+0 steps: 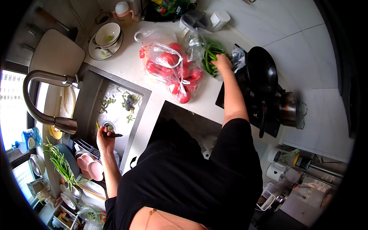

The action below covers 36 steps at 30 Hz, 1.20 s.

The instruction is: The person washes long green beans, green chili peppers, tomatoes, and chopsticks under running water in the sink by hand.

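Over the sink (145, 100), my left hand (105, 141) is closed around a slim dark-handled tool (115, 135). A small yellow-orange tip shows above the fingers; I cannot tell whether it belongs to the tool. Below lie green vegetable scraps (129, 102) near the drain. My right hand (222, 63) reaches into a clear plastic bag of long green peppers (211, 57), its fingers closed on some of them. Left of that bag, clear bags of red tomatoes (168, 59) lie on the counter.
The faucet (46, 119) arches over the sink's left side. A black wok (262, 71) and a steel pot (291, 109) stand on the stove at right. Stacked bowls (108, 34) sit behind the sink. Scallions (61, 163) and pink dishes (90, 166) are at lower left.
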Available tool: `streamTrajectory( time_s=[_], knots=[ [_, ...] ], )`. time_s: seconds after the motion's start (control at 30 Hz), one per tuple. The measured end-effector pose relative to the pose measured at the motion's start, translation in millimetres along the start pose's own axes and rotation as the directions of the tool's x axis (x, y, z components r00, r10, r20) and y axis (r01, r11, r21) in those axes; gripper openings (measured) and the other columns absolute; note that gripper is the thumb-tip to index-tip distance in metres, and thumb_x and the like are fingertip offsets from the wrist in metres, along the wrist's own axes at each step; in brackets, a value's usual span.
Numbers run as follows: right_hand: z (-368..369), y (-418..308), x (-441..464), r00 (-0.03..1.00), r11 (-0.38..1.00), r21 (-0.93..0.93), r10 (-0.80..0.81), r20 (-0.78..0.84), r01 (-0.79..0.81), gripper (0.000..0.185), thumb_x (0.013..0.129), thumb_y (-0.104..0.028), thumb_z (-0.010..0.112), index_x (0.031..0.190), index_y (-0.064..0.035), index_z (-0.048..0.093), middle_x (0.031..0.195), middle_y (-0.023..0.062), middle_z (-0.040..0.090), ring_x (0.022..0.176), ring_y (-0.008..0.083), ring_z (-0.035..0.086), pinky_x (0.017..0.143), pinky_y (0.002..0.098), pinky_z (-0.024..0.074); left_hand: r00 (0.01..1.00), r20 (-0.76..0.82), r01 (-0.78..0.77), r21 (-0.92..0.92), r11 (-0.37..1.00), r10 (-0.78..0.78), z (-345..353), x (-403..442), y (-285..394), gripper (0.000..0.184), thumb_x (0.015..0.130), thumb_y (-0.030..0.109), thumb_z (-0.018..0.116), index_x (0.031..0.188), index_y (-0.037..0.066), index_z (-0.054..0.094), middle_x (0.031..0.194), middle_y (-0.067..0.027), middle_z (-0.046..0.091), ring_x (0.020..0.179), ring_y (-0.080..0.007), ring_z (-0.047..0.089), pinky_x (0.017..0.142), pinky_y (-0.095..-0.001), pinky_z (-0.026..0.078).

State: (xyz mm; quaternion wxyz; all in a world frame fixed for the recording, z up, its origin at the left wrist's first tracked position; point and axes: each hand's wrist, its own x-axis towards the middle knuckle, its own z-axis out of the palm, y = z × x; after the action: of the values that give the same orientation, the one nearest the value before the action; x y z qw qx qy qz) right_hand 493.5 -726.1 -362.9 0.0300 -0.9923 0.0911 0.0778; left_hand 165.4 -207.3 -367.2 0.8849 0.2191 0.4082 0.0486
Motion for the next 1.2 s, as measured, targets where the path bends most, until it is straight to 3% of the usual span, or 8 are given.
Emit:
streamTrajectory(
  time_s=[0.23, 0.37, 0.57, 0.7, 0.77, 0.97, 1.03, 1.2],
  knots=[
    [-77, 8, -16, 0.975, 0.976, -0.095, -0.206, -0.085, 0.198, 0.046, 0.073, -0.039, 0.064, 0.106, -0.0084, 0.062, 0.114, 0.0093, 0.058, 0.104, 0.0274, 0.055, 0.085, 0.0380, 0.0468, 1.000, 0.010, -0.014, 0.005, 1.000, 0.014, 4, 0, 1, 0.011, 0.088, 0.017, 0.049, 0.079, 0.011, 0.048, 0.065, 0.0012, 0.046, 0.054, -0.0117, 0.042, 0.065, -0.0296, 0.038],
    [-161, 12, -35, 0.947, 0.996, 0.069, -0.077, 0.311, 0.059, 0.042, 0.073, -0.038, 0.062, 0.085, 0.0015, 0.064, 0.084, 0.0171, 0.065, 0.079, 0.0288, 0.063, 0.074, 0.0356, 0.0473, 0.999, 0.035, -0.017, -0.024, 1.000, 0.018, 2, 5, 2, 0.011, 0.088, 0.016, 0.049, 0.079, 0.011, 0.048, 0.065, 0.0013, 0.046, 0.054, -0.0115, 0.042, 0.065, -0.0297, 0.038],
    [-242, -1, -117, 0.915, 0.801, 0.593, -0.299, 0.272, 0.086, 0.025, 0.089, -0.023, 0.051, 0.082, 0.0011, 0.055, 0.065, 0.0023, 0.054, 0.062, 0.0105, 0.049, 0.061, 0.0255, 0.0414, 0.994, 0.105, 0.031, -0.017, 0.999, -0.029, 13, -5, 1, 0.008, 0.086, 0.016, 0.054, 0.082, 0.010, 0.052, 0.066, 0.0002, 0.049, 0.056, -0.0128, 0.044, 0.067, -0.0302, 0.040],
    [-219, -91, -160, 0.741, 0.493, 0.861, -0.623, 0.249, 0.125, 0.018, 0.092, -0.018, 0.048, 0.092, -0.0001, 0.051, 0.072, 0.0032, 0.056, 0.068, 0.0110, 0.052, 0.067, 0.0248, 0.0423, 0.976, 0.195, 0.073, 0.116, 0.991, -0.095, 22, -13, -6, 0.022, 0.085, 0.023, 0.059, 0.098, 0.005, 0.054, 0.080, -0.0077, 0.060, 0.068, -0.0176, 0.055, 0.074, -0.0323, 0.045],
    [-166, -157, -176, 0.587, 0.254, 0.967, -0.778, 0.222, -0.028, 0.019, 0.092, -0.019, 0.049, 0.098, -0.0006, 0.049, 0.076, 0.0065, 0.056, 0.071, 0.0153, 0.055, 0.070, 0.0285, 0.0447, 0.894, 0.435, 0.055, 0.124, 0.991, -0.104, 20, -8, -16, 0.035, 0.086, 0.028, 0.058, 0.111, 0.004, 0.048, 0.104, -0.0130, 0.058, 0.088, -0.0222, 0.060, 0.082, -0.0360, 0.048],
    [-30, -324, -254, -0.042, 0.470, 0.769, -0.863, 0.504, -0.433, 0.024, 0.092, -0.023, 0.049, 0.106, -0.0037, 0.048, 0.081, 0.0048, 0.057, 0.074, 0.0119, 0.055, 0.066, 0.0251, 0.0465, 0.719, 0.652, -0.156, -0.187, 0.970, 0.241, 33, -27, -1, 0.067, 0.082, 0.048, 0.057, 0.129, 0.004, 0.038, 0.133, -0.0140, 0.041, 0.122, -0.0253, 0.040, 0.104, -0.0418, 0.030],
    [-8, -346, -273, -0.145, 0.581, 0.718, -0.805, 0.575, -0.383, 0.029, 0.093, -0.027, 0.049, 0.110, -0.0043, 0.050, 0.087, 0.0035, 0.059, 0.076, 0.0102, 0.056, 0.065, 0.0243, 0.0471, 0.839, 0.447, -0.221, -0.241, 0.945, 0.311, 18, -27, 12, 0.059, 0.084, 0.035, 0.061, 0.127, 0.002, 0.038, 0.131, -0.0169, 0.042, 0.122, -0.0263, 0.040, 0.103, -0.0413, 0.032],
    [44, -384, -287, 0.179, 0.559, 0.818, -0.826, 0.534, 0.138, 0.026, 0.091, -0.025, 0.053, 0.100, -0.0009, 0.054, 0.088, 0.0046, 0.061, 0.069, 0.0110, 0.057, 0.063, 0.0236, 0.0465, 0.924, 0.190, -0.292, -0.212, 0.933, 0.332, -53, -22, 29, 0.044, 0.080, 0.010, 0.061, 0.118, -0.001, 0.042, 0.124, -0.0211, 0.048, 0.112, -0.0268, 0.051, 0.097, -0.0388, 0.040]
  ],
)
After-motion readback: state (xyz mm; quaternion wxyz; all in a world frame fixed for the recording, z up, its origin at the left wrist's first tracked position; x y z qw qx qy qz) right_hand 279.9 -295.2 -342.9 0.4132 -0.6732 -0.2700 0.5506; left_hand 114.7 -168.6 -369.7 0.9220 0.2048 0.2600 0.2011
